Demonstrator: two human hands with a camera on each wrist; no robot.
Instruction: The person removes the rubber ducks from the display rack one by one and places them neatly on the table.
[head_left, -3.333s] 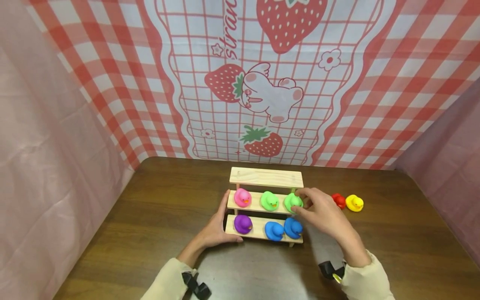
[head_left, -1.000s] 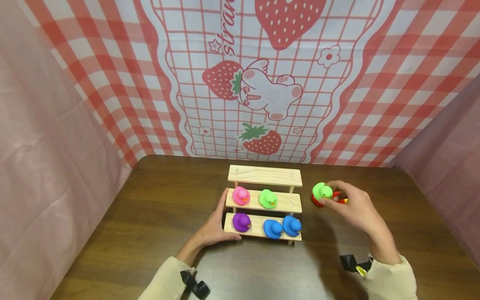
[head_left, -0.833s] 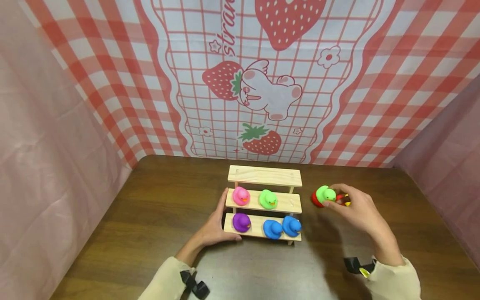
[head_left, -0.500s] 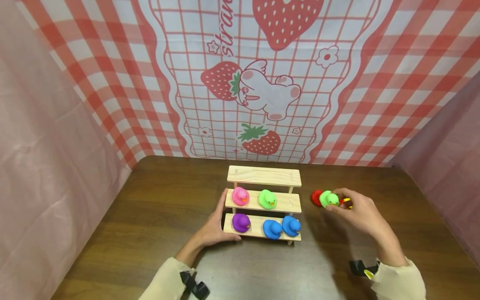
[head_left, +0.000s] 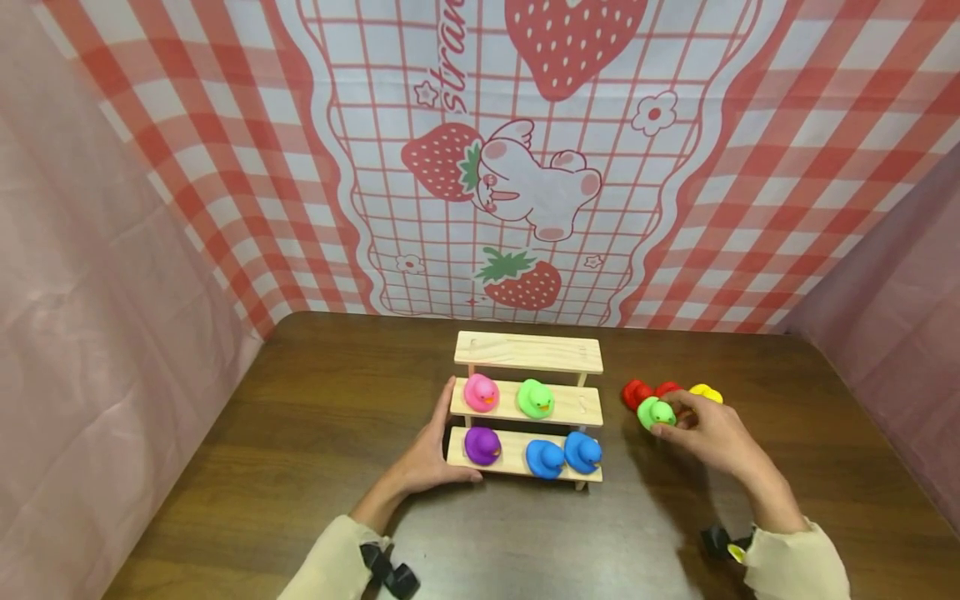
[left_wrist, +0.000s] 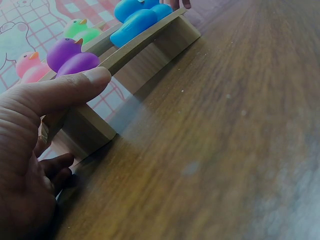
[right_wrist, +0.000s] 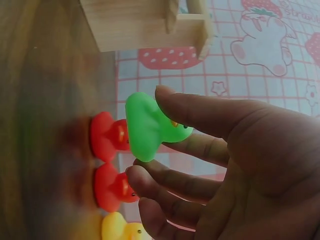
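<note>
My right hand [head_left: 716, 437] pinches a green rubber duck [head_left: 655, 414] between thumb and fingers. In the right wrist view that green duck [right_wrist: 145, 125] is raised off the tabletop, beside two red ducks [right_wrist: 104, 135]. My left hand [head_left: 427, 460] grips the left end of a three-tier wooden display stand [head_left: 525, 352]; its thumb [left_wrist: 82, 87] lies along the front edge of the bottom tier. On the middle tier sit a pink duck [head_left: 481, 392] and another green duck [head_left: 536, 400]. A purple duck [head_left: 482, 447] and two blue ducks [head_left: 545, 459] occupy the bottom tier.
Right of the stand, a red duck [head_left: 637, 393], a second red duck [head_left: 667, 388] and a yellow duck [head_left: 707, 393] rest in a row on the brown wooden table [head_left: 337, 375]. A checked strawberry cloth [head_left: 652, 208] hangs behind.
My right hand has carried the green duck from the middle tier's right end out to the right, then nearer to me, uncovering the red and yellow ducks. My left hand keeps its grip.
</note>
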